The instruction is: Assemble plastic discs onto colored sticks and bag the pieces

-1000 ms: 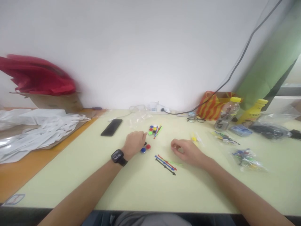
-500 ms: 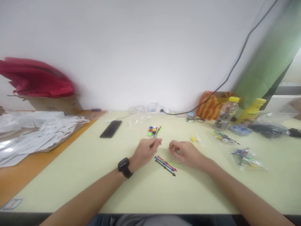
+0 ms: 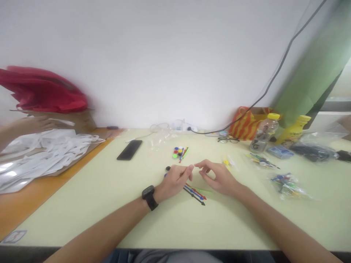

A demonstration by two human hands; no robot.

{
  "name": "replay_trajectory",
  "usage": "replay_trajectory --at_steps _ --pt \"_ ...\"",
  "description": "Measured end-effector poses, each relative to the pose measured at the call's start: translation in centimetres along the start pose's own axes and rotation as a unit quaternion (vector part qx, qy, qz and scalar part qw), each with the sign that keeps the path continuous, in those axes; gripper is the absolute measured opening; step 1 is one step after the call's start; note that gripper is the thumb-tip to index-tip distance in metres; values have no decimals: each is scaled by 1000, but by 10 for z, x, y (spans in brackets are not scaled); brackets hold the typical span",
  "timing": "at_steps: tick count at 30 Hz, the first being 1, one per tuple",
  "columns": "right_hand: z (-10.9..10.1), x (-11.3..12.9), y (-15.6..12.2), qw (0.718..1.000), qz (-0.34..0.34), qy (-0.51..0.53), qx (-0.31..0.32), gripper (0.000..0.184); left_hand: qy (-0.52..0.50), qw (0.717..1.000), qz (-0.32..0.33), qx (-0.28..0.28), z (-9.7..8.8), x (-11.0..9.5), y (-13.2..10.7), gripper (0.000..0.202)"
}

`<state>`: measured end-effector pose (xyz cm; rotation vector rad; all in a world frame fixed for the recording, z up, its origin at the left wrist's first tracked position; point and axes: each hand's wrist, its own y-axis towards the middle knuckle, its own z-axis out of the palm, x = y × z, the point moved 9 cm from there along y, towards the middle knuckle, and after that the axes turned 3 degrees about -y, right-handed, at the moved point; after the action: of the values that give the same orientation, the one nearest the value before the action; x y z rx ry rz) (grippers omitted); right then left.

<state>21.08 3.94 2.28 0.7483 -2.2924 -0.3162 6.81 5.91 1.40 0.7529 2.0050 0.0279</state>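
My left hand (image 3: 178,178), with a black watch (image 3: 149,196) on its wrist, is closed in a pinch; anything in its fingers is too small to make out. My right hand (image 3: 219,178) is close beside it, fingers bent, with thumb and forefinger apart and nothing visible between them. Beneath them lie a black arrow-shaped strip (image 3: 194,196), a blue one (image 3: 197,195), a red one (image 3: 202,195) and a partly hidden green one. A black round piece (image 3: 168,168) and a partly covered blue piece sit left of my left hand. Beyond are several coloured discs (image 3: 176,151) and thin strips (image 3: 184,154).
A phone (image 3: 129,150) lies at left. At right are bagged plastic parts (image 3: 289,185), a bottle (image 3: 264,133), a yellow bottle (image 3: 294,129) and glasses (image 3: 228,140). Another person's hand (image 3: 35,125) is over white straps (image 3: 55,153) at far left.
My hands have come closer together, the left shifting slightly right and down. The black and blue round pieces now show beside it. Another person's hand has entered at far left.
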Motion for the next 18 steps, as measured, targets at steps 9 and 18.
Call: replay_trajectory --at_steps 9,18 --pt "25 5 -5 988 -3 -5 154 17 -71 997 15 8 -4 -2 -2 20" --pt "37 3 -9 978 30 17 206 11 -89 996 19 -25 1 15 4 23"
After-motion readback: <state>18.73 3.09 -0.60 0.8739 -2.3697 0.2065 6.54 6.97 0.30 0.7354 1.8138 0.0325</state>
